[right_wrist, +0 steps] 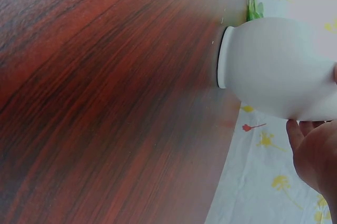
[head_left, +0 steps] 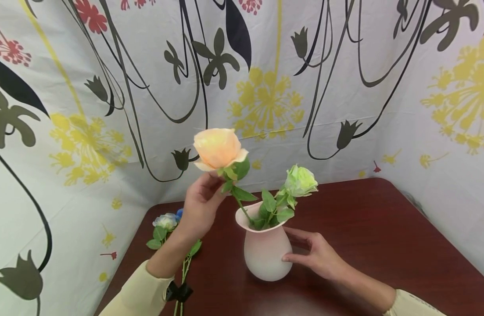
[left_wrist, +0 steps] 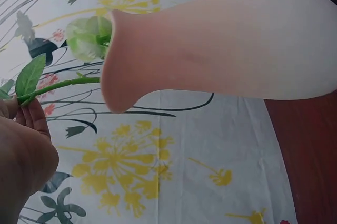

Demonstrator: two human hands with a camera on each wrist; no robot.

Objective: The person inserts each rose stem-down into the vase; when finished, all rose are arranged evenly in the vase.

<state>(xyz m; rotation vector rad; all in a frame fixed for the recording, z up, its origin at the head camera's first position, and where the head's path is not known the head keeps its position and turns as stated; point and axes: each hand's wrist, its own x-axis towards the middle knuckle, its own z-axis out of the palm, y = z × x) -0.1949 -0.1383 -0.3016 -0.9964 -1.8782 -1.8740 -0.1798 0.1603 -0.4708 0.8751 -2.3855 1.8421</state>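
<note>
Left hand (head_left: 200,206) pinched on the stem of the peach rose (head_left: 217,149), just beneath the bloom, fingers curled around it; stem running down at a slant into the mouth of the pale pink vase (head_left: 264,250), which stands upright on the dark red table (head_left: 368,228); green rose (head_left: 300,181) already in the vase, leaning to the far side; right hand (head_left: 317,256) laid against the vase's side, fingers fairly straight, steadying rather than gripping.

Likely trouble from here, as a judgement: a tall, top-heavy bloom on a slanted stem could lever the light vase over if pushed sideways against the rim; leaves may snag on the lip or tangle with the green rose's foliage and drag it out; a loose pinch so near the head could let the stem swing or bend the neck; further blue and white flowers (head_left: 167,220) lying on the table under the left forearm could be swept off.

No brand, label or readable writing visible anywhere; only floral print on the backdrop (head_left: 265,101).
</note>
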